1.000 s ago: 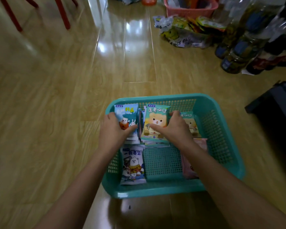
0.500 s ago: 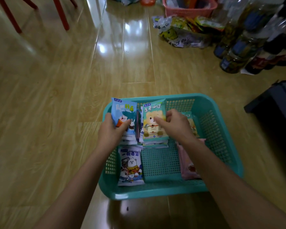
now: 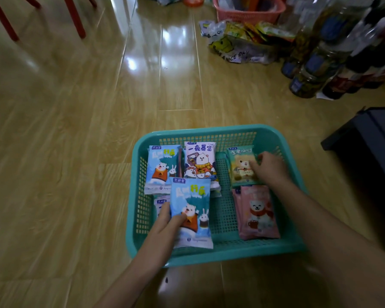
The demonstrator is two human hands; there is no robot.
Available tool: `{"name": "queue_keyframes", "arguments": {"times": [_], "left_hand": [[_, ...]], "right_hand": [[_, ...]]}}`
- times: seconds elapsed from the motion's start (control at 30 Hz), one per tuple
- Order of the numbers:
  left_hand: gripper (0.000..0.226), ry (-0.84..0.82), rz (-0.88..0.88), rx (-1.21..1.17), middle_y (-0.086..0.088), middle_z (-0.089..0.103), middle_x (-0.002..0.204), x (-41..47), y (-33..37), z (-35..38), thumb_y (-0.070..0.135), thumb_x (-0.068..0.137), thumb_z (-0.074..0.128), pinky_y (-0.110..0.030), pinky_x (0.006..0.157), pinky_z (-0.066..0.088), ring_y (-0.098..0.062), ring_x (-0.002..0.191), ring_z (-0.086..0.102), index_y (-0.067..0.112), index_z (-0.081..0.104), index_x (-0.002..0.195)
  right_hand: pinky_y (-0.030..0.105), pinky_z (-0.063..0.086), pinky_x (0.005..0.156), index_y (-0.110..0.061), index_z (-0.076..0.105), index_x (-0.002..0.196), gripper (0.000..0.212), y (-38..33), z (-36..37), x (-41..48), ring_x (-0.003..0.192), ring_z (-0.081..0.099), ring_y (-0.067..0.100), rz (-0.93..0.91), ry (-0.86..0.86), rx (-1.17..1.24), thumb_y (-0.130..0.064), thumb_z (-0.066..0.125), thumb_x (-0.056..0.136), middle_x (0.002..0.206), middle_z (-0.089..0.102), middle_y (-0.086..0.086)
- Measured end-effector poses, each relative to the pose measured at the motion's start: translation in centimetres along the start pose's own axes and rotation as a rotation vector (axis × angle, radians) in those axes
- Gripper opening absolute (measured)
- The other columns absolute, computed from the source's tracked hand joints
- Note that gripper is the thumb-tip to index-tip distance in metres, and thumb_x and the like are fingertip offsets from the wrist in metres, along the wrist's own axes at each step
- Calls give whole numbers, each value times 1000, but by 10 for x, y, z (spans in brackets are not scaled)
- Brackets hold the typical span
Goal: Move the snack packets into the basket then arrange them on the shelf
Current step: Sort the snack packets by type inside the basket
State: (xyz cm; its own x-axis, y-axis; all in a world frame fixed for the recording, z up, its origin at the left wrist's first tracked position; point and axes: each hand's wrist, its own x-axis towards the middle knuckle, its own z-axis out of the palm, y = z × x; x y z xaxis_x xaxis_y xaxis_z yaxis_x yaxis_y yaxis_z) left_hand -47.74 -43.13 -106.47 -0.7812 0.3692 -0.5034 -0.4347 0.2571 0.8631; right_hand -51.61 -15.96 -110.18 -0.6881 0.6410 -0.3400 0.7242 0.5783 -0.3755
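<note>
A teal plastic basket (image 3: 220, 255) stands on the wooden floor and holds several cartoon snack packets. My left hand (image 3: 165, 227) grips a blue bear packet (image 3: 192, 210) above the basket's near left part. My right hand (image 3: 268, 167) rests curled on a green bear packet (image 3: 240, 165) at the far right of the basket. Another blue packet (image 3: 161, 168) and a white bear packet (image 3: 200, 163) lie along the far side. Pink packets (image 3: 257, 212) lie at the near right.
A pile of loose yellow snack bags (image 3: 242, 41) and a pink basket (image 3: 247, 10) sit at the back. Several dark bottles (image 3: 325, 58) stand at the right. A dark box (image 3: 369, 138) is at the right edge, red chair legs (image 3: 76, 16) at the far left.
My left hand pulled its blue packet back toward the basket's near side. My right hand carried the green packet to the far right of the basket. A white bear packet now shows in the middle.
</note>
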Motion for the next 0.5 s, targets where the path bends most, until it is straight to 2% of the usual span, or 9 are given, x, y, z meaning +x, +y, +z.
{"name": "queue_keyframes", "arguments": {"times": [0.07, 0.13, 0.17, 0.23, 0.27, 0.4, 0.5], "left_hand": [[21, -43, -65, 25, 16, 69, 100, -1, -6, 0, 11, 94, 47, -4, 72, 46, 9, 84, 64, 24, 57, 106], [18, -114, -138, 30, 3, 71, 105, 1, -12, 1, 10, 93, 51, -20, 83, 52, -8, 94, 67, 17, 57, 109], [17, -143, -172, 25, -2, 72, 103, 3, -15, 3, 9, 92, 52, -26, 81, 55, -14, 92, 69, 12, 57, 108], [14, -150, -237, 5, -5, 72, 94, 9, -18, 7, 7, 92, 53, -26, 69, 56, -13, 79, 70, 7, 56, 105], [14, -136, -259, 8, -6, 71, 93, 12, -18, 10, 6, 91, 53, -27, 69, 57, -14, 75, 69, 5, 56, 105], [19, -124, -302, 229, -18, 67, 107, 31, -24, 16, 13, 91, 58, -45, 88, 53, -32, 96, 66, 4, 55, 107], [22, -134, -318, 332, -14, 65, 111, 43, -27, 22, 20, 90, 59, -41, 87, 53, -28, 97, 64, 7, 55, 108]], "right_hand": [[37, 41, 87, -7, 49, 122, 41, 1, 0, -2, 112, 50, 30, -18, 19, -74, -33, 56, 90, 127, 47, 12], [35, 38, 84, -10, 47, 124, 42, 0, 0, -6, 112, 48, 28, -54, 63, -55, -33, 54, 90, 130, 42, 10], [33, 36, 82, -10, 48, 124, 41, -2, 0, -8, 110, 48, 26, -77, 83, -29, -32, 54, 90, 130, 42, 9], [30, 35, 79, -11, 50, 123, 38, -5, 0, -11, 104, 48, 23, -121, 111, 41, -30, 54, 90, 128, 43, 9], [29, 37, 77, -11, 51, 122, 37, -7, 0, -13, 100, 48, 21, -140, 122, 74, -30, 55, 89, 127, 44, 8], [36, 47, 81, -14, 53, 118, 33, -18, -5, -19, 89, 49, 17, -199, 136, 176, -29, 55, 89, 123, 47, 6], [37, 47, 81, -14, 56, 114, 27, -26, -10, -23, 81, 52, 14, -257, 130, 218, -26, 55, 90, 118, 50, 3]]}}
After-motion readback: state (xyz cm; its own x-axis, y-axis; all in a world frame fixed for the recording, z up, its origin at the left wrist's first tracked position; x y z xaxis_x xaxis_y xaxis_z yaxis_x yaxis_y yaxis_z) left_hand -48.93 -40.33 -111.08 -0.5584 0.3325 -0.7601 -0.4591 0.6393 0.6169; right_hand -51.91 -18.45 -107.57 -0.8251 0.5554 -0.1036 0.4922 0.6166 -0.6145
